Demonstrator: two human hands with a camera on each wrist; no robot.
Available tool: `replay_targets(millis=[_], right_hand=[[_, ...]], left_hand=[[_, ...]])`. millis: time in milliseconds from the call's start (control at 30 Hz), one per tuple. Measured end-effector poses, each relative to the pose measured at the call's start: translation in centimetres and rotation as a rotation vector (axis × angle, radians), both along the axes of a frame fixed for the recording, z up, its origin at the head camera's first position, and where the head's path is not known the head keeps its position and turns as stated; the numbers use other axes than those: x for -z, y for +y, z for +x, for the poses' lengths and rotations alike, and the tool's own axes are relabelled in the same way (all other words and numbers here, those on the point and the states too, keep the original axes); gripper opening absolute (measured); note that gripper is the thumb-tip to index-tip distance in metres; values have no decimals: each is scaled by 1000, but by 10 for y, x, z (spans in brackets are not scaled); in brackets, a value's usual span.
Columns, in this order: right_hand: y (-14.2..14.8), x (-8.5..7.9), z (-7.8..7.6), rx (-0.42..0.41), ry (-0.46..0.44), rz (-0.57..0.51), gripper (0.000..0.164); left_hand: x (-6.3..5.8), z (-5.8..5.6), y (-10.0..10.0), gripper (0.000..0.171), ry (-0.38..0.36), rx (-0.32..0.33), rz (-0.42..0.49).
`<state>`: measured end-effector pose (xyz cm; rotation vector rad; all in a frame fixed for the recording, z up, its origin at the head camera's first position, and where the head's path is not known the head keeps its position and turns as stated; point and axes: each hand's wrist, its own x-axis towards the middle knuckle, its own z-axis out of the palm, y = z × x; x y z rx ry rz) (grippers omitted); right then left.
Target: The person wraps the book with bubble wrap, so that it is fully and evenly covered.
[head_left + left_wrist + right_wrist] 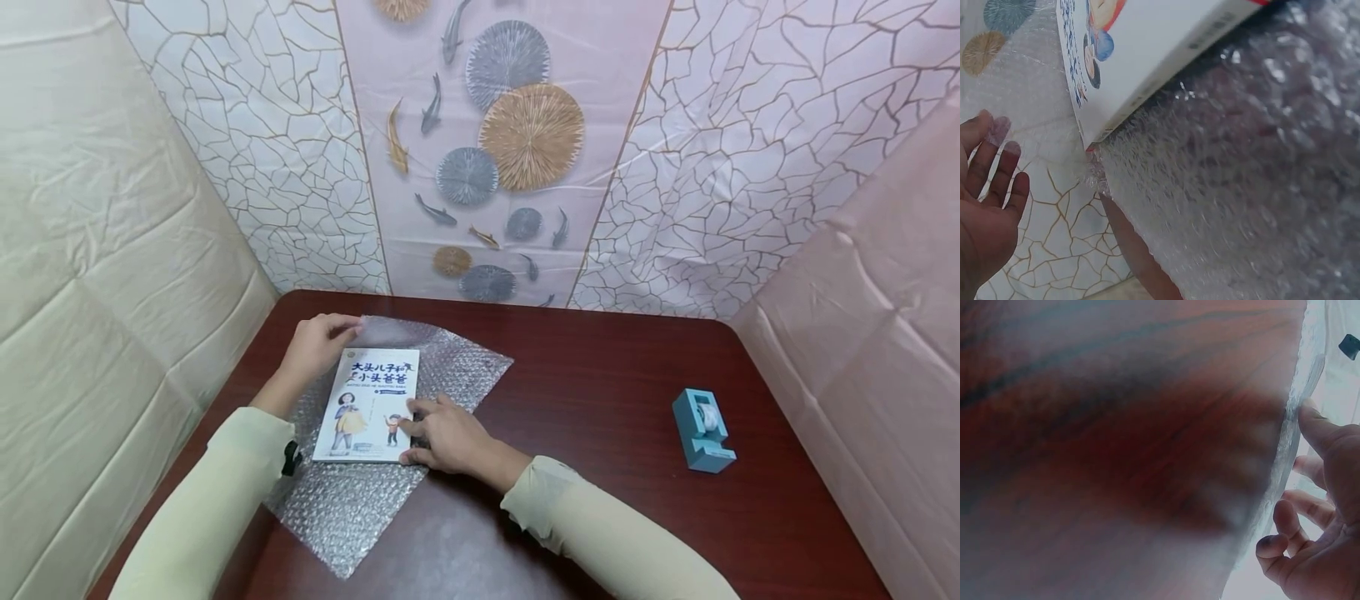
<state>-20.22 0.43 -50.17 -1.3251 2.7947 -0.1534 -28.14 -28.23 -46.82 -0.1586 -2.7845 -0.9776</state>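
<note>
A white children's picture book [366, 406] with blue Chinese lettering lies face up on a sheet of clear bubble wrap [356, 512]. The sheet is turned diagonally, its corners sticking out past the book. Beyond the book's upper left corner, my left hand [315, 343] pinches the far corner of the wrap between thumb and fingers. Through the film in the left wrist view, the fingertips [1011, 149] show behind it. My right hand [453, 437] rests on the book's right side, fingers spread over the cover and thumb by the lower right corner.
A blue tape dispenser [703, 429] with a roll of clear tape stands at the right of the dark red table [585, 392]. Patterned cloth [510, 158] hangs behind the table, with pale padded sheets [97, 250] along both sides.
</note>
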Motion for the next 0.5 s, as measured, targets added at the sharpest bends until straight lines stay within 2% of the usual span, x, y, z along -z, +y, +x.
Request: replay_targets(millis=[33,67,133,200,233,267,300,367,500], right_hand=[[1,12,-5,-10,19,-10,64],[2,13,-5,-14,20,-20,64],[3,31,-13,-32,53,-42,67],[4,31,-13,-34,55,-53,67],[4,30,-13,-33,55,-54,67],[3,19,-8,-25,39,-48,63],[3,18,-7,-24,42,-43,63],[1,0,1,-10,20,-26,60],[0,-2,4,-2,30,-2,60]], left_hand=[[0,1,0,33,7,7,-2],[0,1,0,32,14,14,-2],[0,2,0,31,17,28,1],[1,4,-1,29,4,38,7],[1,5,-1,29,-7,43,9],[1,6,-1,28,-19,48,9],[1,7,-1,28,-36,51,10],[0,9,-1,28,-68,53,5],[-1,12,-2,28,-124,61,-22]])
